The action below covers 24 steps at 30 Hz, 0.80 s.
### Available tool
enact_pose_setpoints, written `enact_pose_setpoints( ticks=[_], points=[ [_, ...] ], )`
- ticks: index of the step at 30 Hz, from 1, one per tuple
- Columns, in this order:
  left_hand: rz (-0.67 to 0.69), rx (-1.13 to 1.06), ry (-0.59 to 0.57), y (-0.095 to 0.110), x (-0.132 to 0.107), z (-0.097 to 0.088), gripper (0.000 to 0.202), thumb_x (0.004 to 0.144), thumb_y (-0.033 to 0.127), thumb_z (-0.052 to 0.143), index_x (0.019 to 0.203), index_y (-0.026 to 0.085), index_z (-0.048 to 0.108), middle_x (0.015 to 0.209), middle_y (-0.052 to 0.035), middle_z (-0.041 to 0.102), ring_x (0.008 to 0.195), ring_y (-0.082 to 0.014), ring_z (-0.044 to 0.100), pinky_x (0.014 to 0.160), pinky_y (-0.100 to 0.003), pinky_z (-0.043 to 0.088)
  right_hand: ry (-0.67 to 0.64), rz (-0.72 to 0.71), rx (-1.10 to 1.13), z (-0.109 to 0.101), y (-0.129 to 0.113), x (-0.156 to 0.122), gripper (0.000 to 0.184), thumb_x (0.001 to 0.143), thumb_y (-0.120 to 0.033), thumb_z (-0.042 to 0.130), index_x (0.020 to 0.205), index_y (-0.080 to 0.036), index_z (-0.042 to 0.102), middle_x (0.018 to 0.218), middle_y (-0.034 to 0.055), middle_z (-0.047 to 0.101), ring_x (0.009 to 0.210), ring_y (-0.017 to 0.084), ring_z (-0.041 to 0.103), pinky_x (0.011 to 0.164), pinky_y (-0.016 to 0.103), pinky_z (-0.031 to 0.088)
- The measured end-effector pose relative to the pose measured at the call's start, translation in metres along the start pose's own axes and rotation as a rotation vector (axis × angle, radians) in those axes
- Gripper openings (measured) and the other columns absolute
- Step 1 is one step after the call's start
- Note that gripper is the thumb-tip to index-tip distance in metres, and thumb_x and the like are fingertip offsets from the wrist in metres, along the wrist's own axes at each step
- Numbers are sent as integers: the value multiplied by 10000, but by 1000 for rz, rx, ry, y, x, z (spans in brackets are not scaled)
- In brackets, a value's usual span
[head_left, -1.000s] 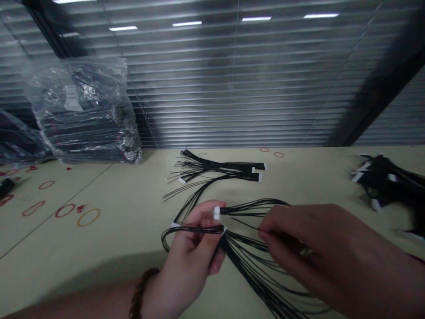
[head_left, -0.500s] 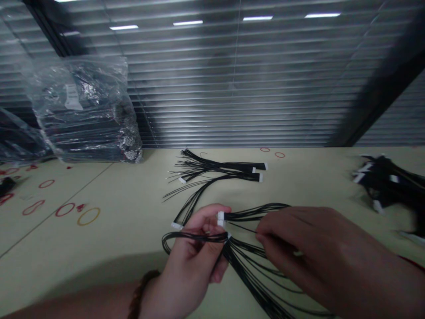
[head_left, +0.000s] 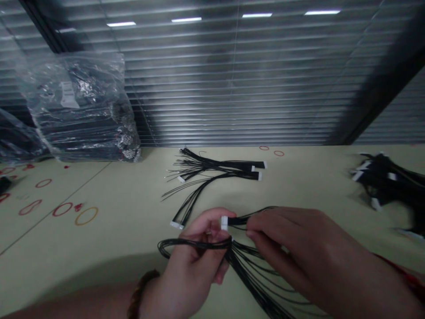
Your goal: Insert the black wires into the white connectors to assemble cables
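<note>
Grip of the left hand (head_left: 192, 261) is closed, its fingers curled around a bundle of thin black wires (head_left: 252, 279), with a white connector (head_left: 224, 223) showing just past the fingertips. Grip of the right hand (head_left: 299, 252) is nearly shut, pinching wires just beside that connector. Loose strands of the bundle trail down over the pale worktop (head_left: 109, 208). Beyond the bundle lie more black wire harnesses (head_left: 215, 167); to its right sits a heap of harnesses (head_left: 385, 181), and far to its left, a clear plastic bag (head_left: 76, 106) packed with black wires.
</note>
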<state>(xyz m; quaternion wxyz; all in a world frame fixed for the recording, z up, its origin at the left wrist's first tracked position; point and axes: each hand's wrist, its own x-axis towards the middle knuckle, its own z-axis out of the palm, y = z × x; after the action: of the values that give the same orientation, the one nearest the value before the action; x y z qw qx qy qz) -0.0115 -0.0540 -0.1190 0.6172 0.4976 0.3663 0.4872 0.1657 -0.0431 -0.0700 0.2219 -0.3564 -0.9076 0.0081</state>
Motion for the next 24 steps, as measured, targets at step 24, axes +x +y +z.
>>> enact_pose_setpoints(
  ticks=[24],
  points=[
    [7,41,32,-2,2,2,150,857,185,522,1003,213,507,590,80,417,406,-39,346,370,-144,256,-115,395,150,17,-20,-2,143,724,-139,502,701,-219,618,680,-20,618,611,157,563,535,267,383]
  ],
)
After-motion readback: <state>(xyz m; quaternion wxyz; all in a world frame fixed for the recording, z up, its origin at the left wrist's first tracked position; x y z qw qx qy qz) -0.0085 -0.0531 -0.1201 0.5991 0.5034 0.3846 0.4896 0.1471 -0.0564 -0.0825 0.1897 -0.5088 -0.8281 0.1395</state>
